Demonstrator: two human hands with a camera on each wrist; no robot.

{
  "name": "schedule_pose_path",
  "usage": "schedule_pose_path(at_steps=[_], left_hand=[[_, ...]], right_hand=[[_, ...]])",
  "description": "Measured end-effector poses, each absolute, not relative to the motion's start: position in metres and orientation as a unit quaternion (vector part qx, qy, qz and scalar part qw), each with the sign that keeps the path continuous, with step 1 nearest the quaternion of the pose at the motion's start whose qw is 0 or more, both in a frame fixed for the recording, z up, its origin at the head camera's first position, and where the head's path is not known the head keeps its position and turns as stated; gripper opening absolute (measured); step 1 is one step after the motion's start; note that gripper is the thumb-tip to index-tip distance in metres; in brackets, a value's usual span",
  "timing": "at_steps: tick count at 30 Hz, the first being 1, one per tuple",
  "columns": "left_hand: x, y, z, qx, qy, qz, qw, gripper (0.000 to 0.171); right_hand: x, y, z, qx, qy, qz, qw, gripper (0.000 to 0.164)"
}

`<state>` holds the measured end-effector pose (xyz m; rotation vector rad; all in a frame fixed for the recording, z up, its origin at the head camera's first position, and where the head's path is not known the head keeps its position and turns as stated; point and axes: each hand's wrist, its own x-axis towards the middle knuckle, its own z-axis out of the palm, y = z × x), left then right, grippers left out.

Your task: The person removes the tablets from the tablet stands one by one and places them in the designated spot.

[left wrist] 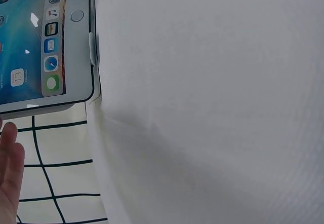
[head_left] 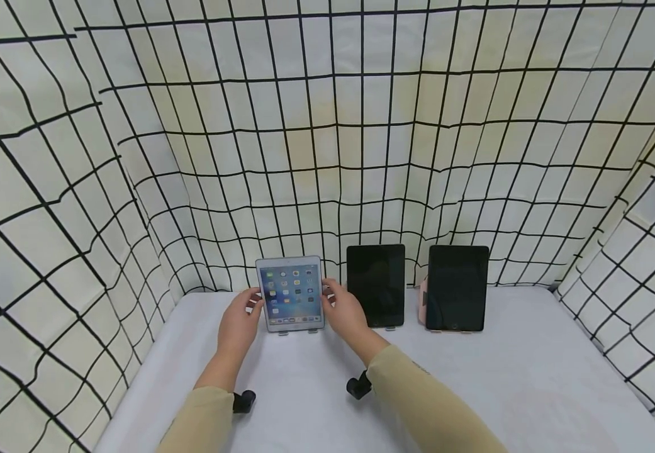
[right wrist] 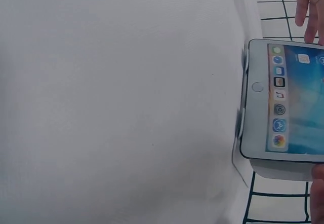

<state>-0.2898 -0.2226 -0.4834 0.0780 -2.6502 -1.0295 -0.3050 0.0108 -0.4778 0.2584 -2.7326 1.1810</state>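
A white tablet [head_left: 291,294] with a lit screen of app icons leans upright on a stand [right wrist: 281,170], its lower edge in the stand's small front lips. My left hand [head_left: 240,321] holds the tablet's left edge with thumb and fingertips. On the opposite edge, my right hand [head_left: 347,309] holds it with bent fingers. Part of the left hand [left wrist: 10,173] shows beside the tablet [left wrist: 78,57] in the left wrist view. In the right wrist view, a right-hand finger [right wrist: 318,172] meets the edge; other fingertips are out of frame or hidden.
To the right stand two dark-screened tablets: a black one [head_left: 375,286] close to my right hand, and another [head_left: 456,288] with a pink stand [head_left: 422,301] partly visible behind it. A white cloth covers the table [head_left: 304,390]. Black grid netting [head_left: 361,157] over pale sheets encloses the back and sides.
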Motion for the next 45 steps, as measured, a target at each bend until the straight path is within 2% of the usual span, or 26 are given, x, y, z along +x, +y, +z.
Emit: schedule_pose_path(at_steps=[8,16,32,45], left_hand=[[-0.289,-0.224,-0.487,0.044,-0.905,-0.397,0.146,0.038],[-0.291,-0.221,-0.495,0.058,-0.881,-0.446,0.148,0.045],[-0.281,-0.218,-0.491,0.053,-0.861,-0.479,0.164,0.044],[-0.264,-0.216,-0.478,0.055,-0.845,-0.505,0.17,0.045]], right_hand=[[-0.306,0.01,-0.484,0.081,-0.885,0.447,0.098,0.036],[-0.308,0.008,-0.485,0.049,-0.874,0.475,0.087,0.03],[-0.304,0.008,-0.487,0.035,-0.83,0.55,0.08,0.028],[-0.291,0.013,-0.483,0.061,-0.795,0.595,0.096,0.039]])
